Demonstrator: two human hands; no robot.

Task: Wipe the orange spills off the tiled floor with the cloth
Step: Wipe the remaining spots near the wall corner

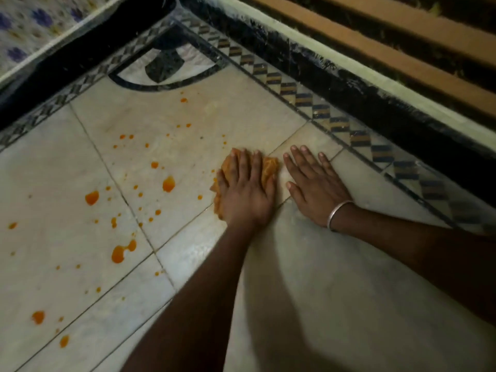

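Note:
An orange-stained cloth lies crumpled on the pale tiled floor. My left hand presses flat on top of it, fingers straight, and covers most of it. My right hand, with a metal bangle at the wrist, rests flat on the bare tile just right of the cloth. Several orange spills lie to the left of the cloth: a large drop, another, a smeared blotch, and many small specks spreading to the lower left.
A patterned tile border runs along a black skirting at the far side, with wooden slats beyond. A floral fabric sits at the top left corner.

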